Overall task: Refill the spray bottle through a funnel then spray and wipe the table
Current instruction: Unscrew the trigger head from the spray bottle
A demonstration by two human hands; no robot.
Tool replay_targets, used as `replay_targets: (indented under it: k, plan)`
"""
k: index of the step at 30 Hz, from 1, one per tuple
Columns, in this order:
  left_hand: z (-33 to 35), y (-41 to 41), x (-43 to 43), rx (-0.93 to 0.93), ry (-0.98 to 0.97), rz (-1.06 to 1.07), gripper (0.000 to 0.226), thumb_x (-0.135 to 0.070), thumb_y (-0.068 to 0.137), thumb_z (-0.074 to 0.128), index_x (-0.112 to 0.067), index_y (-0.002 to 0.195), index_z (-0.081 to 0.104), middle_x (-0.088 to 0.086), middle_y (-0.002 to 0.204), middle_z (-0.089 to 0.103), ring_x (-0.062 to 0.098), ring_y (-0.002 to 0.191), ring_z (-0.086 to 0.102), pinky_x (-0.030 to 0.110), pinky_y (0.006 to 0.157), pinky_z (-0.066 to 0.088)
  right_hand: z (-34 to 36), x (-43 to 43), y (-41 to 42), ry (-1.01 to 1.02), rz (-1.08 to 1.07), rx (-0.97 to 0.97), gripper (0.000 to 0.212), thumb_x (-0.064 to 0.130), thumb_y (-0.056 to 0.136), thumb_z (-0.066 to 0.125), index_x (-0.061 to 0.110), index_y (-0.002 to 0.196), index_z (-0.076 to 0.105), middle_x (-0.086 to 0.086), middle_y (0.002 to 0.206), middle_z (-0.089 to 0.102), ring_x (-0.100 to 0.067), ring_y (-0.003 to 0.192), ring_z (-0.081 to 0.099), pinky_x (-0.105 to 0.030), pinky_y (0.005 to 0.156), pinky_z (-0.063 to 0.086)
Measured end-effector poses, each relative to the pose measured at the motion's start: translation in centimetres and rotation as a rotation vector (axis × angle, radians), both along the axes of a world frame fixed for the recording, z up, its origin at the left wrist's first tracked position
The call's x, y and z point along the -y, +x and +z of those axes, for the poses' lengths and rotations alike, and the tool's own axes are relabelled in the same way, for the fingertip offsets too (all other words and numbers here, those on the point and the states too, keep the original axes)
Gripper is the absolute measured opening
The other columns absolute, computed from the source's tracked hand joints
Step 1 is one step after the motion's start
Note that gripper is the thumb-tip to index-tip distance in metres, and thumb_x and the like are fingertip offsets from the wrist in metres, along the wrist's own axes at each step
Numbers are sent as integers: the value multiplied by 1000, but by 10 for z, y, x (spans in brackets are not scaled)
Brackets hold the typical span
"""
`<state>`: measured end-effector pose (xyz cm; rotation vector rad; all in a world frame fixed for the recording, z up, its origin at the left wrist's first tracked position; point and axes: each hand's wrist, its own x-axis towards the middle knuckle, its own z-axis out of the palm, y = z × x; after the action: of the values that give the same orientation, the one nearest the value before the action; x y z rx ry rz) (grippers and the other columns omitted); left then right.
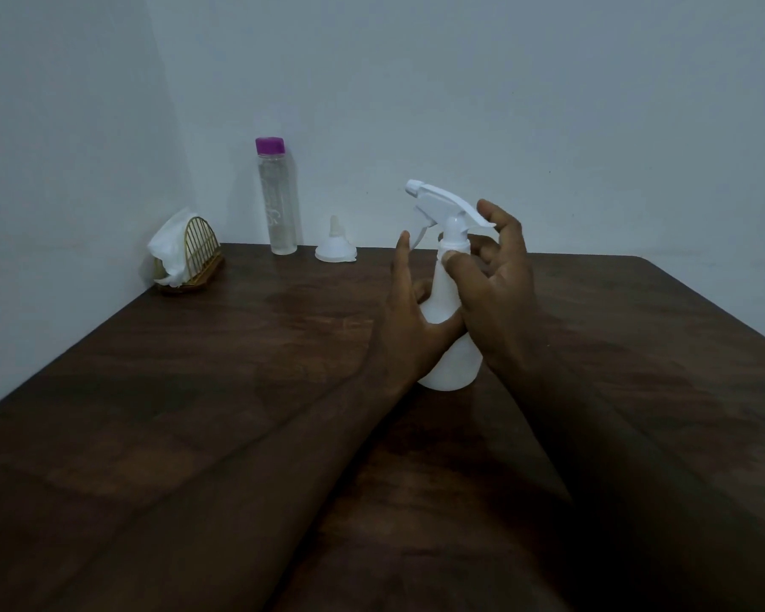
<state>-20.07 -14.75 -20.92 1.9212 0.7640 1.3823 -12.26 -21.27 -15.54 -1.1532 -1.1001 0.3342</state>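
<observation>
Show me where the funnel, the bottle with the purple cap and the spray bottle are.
funnel (335,250): head view, on its wide cone.
bottle with the purple cap (280,205): head view, mid clear body.
spray bottle (449,364): head view, lower white body.

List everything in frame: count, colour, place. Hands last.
spray bottle: 1, white, upright on the table, centre, trigger head on
water bottle: 1, clear with purple cap, upright at the table's far edge, left of centre
funnel: 1, white, wide end down, spout up, just right of the water bottle
napkin holder: 1, gold wire, far left corner, holding white tissues
table: 1, dark brown wood, fills the lower frame
wall: pale grey-blue, behind and to the left
left hand: 1, against the spray bottle's left side, fingers spread
right hand: 1, at the spray bottle's neck, thumb on the collar
</observation>
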Motion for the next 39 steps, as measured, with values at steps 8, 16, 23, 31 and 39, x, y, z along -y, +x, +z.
replay_targets:
  k: [8,16,23,31,39]
  plan:
    - [0,0,2,7,12,-3,112,-33,73,81,-25,154,4,-17,83,65,-4,81,65,16,68,51,3,-4,4,-13,-30,42,52,17,87,68,19,135,46,-1,108,70,-10,93,70,-29,79,59]
    - [3,-2,7,-16,-61,-4,117,-33,77,78,-25,153,-11,-12,93,68,-6,86,64,8,73,46,23,-2,24,-165,79,124,44,31,82,78,15,117,58,-1,94,67,-13,86,70,-34,77,60]
    - [6,-1,8,-59,-131,-12,122,-35,78,77,-25,151,-19,-9,111,67,-6,92,60,14,82,45,43,3,33,-230,84,277,22,18,85,72,7,102,64,-8,88,69,-12,76,66,-24,64,52]
    - [10,-8,15,-179,-26,16,71,-39,84,70,-21,144,37,-1,130,58,-1,100,53,4,75,39,69,5,48,-233,130,62,31,18,81,76,-1,103,65,-12,86,70,-19,74,69,-28,66,56]
    - [9,-15,15,-148,39,100,52,-38,84,69,-17,128,52,-7,111,61,3,94,56,9,72,42,81,17,72,-114,110,-226,19,20,88,70,12,103,61,-5,93,68,-16,76,67,-27,65,54]
